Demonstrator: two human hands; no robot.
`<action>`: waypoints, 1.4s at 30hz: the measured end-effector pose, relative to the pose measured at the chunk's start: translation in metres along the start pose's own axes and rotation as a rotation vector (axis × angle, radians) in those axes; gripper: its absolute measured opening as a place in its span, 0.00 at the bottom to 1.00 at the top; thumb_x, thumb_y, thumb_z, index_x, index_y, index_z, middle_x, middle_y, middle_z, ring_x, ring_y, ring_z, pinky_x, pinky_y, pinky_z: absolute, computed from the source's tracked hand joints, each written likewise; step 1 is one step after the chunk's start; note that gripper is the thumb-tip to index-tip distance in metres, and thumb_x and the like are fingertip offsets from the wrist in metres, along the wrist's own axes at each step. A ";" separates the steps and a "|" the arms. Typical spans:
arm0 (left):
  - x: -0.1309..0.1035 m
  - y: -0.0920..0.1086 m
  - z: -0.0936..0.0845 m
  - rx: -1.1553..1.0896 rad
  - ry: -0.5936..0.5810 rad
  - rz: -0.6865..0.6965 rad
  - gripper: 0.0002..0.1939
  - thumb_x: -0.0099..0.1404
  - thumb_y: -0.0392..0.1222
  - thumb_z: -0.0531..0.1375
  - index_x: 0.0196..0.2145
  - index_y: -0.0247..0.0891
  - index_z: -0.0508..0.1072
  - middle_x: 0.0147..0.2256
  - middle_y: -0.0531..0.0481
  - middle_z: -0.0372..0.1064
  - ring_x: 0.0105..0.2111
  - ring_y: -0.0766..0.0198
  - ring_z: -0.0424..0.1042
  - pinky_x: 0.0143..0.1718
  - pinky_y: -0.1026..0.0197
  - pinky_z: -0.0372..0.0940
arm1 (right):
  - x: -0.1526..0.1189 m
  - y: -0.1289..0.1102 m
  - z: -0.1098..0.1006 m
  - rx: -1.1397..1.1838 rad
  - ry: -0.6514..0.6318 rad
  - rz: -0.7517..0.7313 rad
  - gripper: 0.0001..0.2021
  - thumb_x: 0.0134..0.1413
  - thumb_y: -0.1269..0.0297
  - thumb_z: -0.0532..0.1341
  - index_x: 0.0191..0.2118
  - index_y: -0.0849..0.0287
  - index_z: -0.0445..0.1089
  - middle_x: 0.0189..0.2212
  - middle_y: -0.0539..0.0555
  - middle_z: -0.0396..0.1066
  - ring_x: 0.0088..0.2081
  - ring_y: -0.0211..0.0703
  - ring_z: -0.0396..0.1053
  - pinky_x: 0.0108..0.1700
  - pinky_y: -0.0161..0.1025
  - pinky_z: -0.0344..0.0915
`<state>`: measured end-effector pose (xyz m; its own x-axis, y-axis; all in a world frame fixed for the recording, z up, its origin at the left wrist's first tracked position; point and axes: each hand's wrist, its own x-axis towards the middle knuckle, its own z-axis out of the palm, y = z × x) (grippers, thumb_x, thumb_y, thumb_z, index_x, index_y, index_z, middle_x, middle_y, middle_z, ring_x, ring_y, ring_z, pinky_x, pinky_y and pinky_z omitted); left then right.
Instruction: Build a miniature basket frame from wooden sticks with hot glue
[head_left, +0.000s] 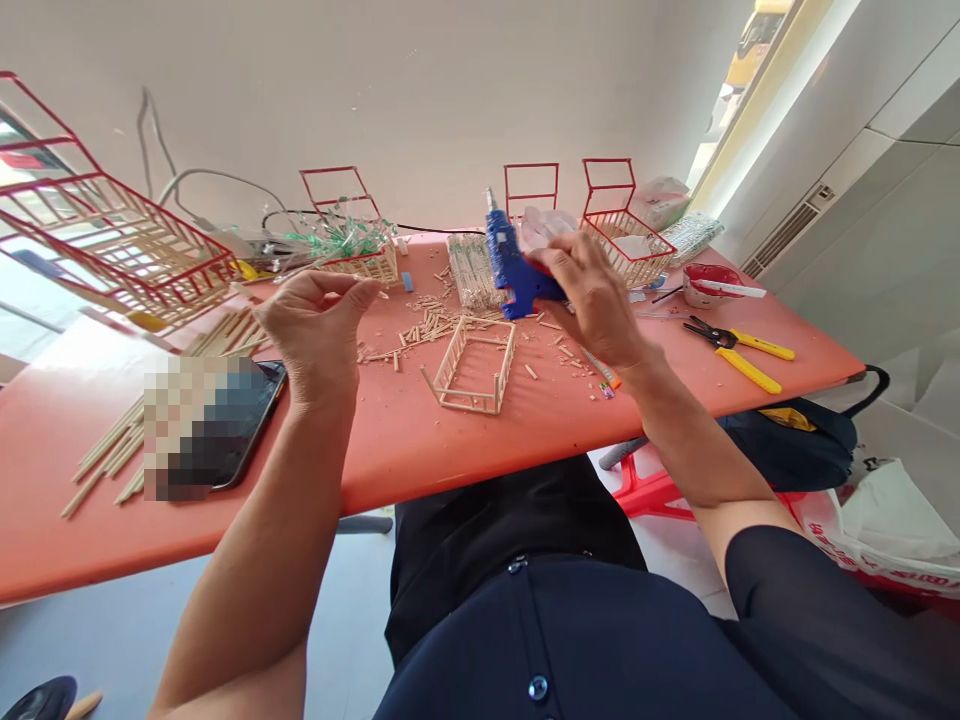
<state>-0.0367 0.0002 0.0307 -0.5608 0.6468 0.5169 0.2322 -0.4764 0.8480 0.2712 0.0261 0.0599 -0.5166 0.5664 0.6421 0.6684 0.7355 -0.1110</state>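
My left hand (pixel 319 315) is raised over the table, thumb and forefinger pinched on a small pale piece too small to name surely. My right hand (pixel 600 300) grips a blue glue gun (pixel 510 260), its nozzle pointing up and to the left. Between and below the hands, a small open frame of wooden sticks (pixel 472 405) rests on the red table (pixel 397 450). Short cut stick pieces (pixel 431 325) lie scattered behind it. Neither hand touches the frame.
Red-edged stick baskets (pixel 634 245) stand at the back, with a larger one (pixel 112 240) at left. Long sticks (pixel 112 450) and a phone (pixel 259 400) lie left. Yellow-handled pliers (pixel 739 350) and a red-stained bowl (pixel 709 290) are at right.
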 end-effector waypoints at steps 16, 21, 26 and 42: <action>-0.002 0.010 0.001 -0.153 -0.196 -0.301 0.15 0.42 0.41 0.80 0.23 0.39 0.78 0.22 0.54 0.71 0.25 0.69 0.65 0.35 0.57 0.67 | -0.095 0.073 -0.049 -0.403 -0.300 0.272 0.19 0.64 0.64 0.64 0.58 0.61 0.76 0.51 0.66 0.74 0.55 0.66 0.72 0.58 0.62 0.70; -0.001 0.002 -0.001 -0.156 -0.257 -0.313 0.24 0.37 0.52 0.82 0.24 0.39 0.76 0.23 0.52 0.71 0.28 0.67 0.67 0.33 0.57 0.64 | -0.104 0.078 -0.044 -0.378 -0.312 0.294 0.21 0.63 0.64 0.64 0.60 0.61 0.76 0.52 0.66 0.75 0.54 0.66 0.73 0.57 0.63 0.72; -0.001 0.002 -0.002 -0.146 -0.265 -0.302 0.26 0.36 0.54 0.82 0.25 0.40 0.76 0.24 0.52 0.71 0.28 0.67 0.66 0.34 0.56 0.63 | -0.106 0.075 -0.051 -0.371 -0.379 0.320 0.25 0.62 0.58 0.67 0.63 0.60 0.75 0.55 0.67 0.75 0.56 0.69 0.72 0.58 0.65 0.72; -0.016 0.054 -0.016 -0.116 -0.243 -0.211 0.16 0.39 0.43 0.79 0.23 0.40 0.78 0.24 0.52 0.71 0.27 0.67 0.67 0.35 0.56 0.68 | -0.052 -0.046 0.007 0.492 -0.314 0.037 0.21 0.68 0.45 0.66 0.55 0.55 0.79 0.48 0.60 0.79 0.48 0.53 0.75 0.55 0.49 0.70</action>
<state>-0.0281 -0.0458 0.0664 -0.3775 0.8547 0.3563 0.0319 -0.3726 0.9275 0.2632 -0.0349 0.0264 -0.6816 0.6228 0.3841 0.4005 0.7569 -0.5164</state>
